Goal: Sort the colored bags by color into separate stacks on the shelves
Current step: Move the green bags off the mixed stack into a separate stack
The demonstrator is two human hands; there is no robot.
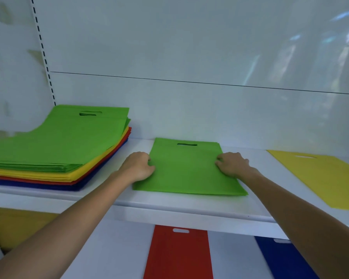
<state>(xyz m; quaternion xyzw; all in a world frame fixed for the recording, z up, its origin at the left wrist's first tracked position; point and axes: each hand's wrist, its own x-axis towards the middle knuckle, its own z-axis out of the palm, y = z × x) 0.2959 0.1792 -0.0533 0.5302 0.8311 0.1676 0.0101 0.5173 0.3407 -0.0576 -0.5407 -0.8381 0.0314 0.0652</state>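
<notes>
The white shelf (189, 205) met a white back panel (189, 109). The green bag (189, 172) lay flat between the left hand (138, 166) and the right hand (233, 165), each gripping an edge.

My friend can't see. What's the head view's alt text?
The left hand and right hand grip the sides of a green bag flat on a white shelf, between a mixed stack and a yellow bag. A red bag and a blue bag lie below.

Up on the upper shelf (169, 206) it's the tall stack (54, 150) left, middle bag (189, 170) beside it, end bag (322, 178) far right, and down on the lower shelf (117, 254) the lower left bag (178, 254) and lower right bag (286, 260) lie apart.
</notes>
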